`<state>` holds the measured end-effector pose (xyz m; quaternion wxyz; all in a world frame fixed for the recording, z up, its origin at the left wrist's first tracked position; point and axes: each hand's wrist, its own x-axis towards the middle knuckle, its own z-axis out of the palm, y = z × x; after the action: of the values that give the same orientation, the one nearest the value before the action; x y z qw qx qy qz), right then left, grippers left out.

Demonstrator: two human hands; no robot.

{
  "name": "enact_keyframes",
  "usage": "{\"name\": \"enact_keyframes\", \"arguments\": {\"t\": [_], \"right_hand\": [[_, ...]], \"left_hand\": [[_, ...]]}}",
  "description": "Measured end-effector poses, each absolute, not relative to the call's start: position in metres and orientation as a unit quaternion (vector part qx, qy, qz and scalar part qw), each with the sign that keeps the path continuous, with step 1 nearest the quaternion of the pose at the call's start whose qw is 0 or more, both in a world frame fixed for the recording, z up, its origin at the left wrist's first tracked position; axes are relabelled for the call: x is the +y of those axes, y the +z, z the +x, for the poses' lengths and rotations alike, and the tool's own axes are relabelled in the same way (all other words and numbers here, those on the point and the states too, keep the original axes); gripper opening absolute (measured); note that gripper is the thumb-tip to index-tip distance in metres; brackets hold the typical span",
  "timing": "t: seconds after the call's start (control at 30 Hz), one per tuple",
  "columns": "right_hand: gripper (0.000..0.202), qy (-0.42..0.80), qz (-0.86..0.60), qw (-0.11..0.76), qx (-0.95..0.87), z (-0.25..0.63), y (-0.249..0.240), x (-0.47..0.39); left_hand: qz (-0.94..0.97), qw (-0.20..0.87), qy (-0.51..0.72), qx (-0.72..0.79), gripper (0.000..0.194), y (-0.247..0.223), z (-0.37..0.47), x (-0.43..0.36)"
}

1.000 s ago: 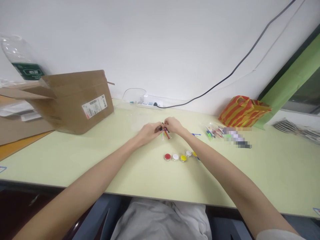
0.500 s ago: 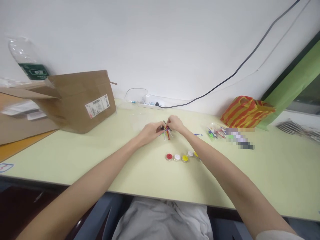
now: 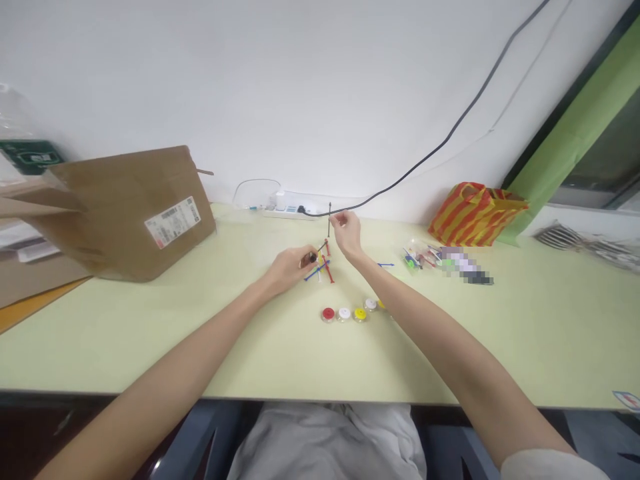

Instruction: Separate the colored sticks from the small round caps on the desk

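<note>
My right hand point(image 3: 349, 233) is raised a little above the table, its fingertips pinched on a thin black stick point(image 3: 329, 229) with an arrow-like tip, held nearly upright. To its left, my left hand point(image 3: 289, 269) is closed around a small dark round thing point(image 3: 313, 257), mostly covered by the fingers. Thin red, blue, yellow and white sticks point(image 3: 329, 270) lie crossed beside those fingertips. Closer to me is a row of small clear round containers with coloured lids, among them a red one point(image 3: 328, 313), a white one point(image 3: 344, 313) and a yellow one point(image 3: 360, 314).
A cardboard box point(image 3: 130, 213) stands at the left. By the wall lies a power strip point(image 3: 287, 212) with a black cable. Beyond my right forearm are a blue stick point(image 3: 385, 265), a bag of coloured pieces point(image 3: 417, 257) and a striped bag point(image 3: 473, 213).
My right hand has lifted up and away from the left, drawing the black stick out of the bunch. The coloured sticks now lie more spread out. The view has shifted slightly.
</note>
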<state>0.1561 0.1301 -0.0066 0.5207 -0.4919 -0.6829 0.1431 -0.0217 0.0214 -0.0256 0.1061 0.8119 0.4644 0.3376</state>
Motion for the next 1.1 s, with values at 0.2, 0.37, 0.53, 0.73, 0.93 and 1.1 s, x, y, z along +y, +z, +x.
{"name": "enact_keyframes", "arguments": {"t": [0.2, 0.37, 0.53, 0.73, 0.93, 1.1], "right_hand": [[0.01, 0.244, -0.461, 0.61, -0.597, 0.158, -0.003, 0.129], [0.017, 0.393, -0.397, 0.635, -0.533, 0.167, 0.002, 0.097], [0.038, 0.459, -0.326, 0.563, -0.605, 0.189, -0.002, 0.035], [0.036, 0.49, -0.317, 0.526, -0.619, 0.204, -0.007, -0.004], [0.025, 0.387, -0.325, 0.534, -0.677, 0.212, -0.004, -0.01], [0.029, 0.385, -0.326, 0.542, -0.672, 0.21, -0.012, -0.007]], "left_hand": [[0.81, 0.103, 0.337, 0.469, 0.02, -0.026, -0.023, 0.021], [0.807, 0.116, 0.352, 0.46, 0.021, -0.023, -0.019, 0.016], [0.815, 0.121, 0.368, 0.431, 0.023, -0.015, -0.003, 0.001], [0.813, 0.152, 0.416, 0.378, 0.017, -0.011, 0.019, -0.013], [0.793, 0.196, 0.437, 0.378, 0.019, -0.008, 0.026, -0.02], [0.784, 0.22, 0.427, 0.393, 0.021, -0.006, 0.027, -0.022]]}}
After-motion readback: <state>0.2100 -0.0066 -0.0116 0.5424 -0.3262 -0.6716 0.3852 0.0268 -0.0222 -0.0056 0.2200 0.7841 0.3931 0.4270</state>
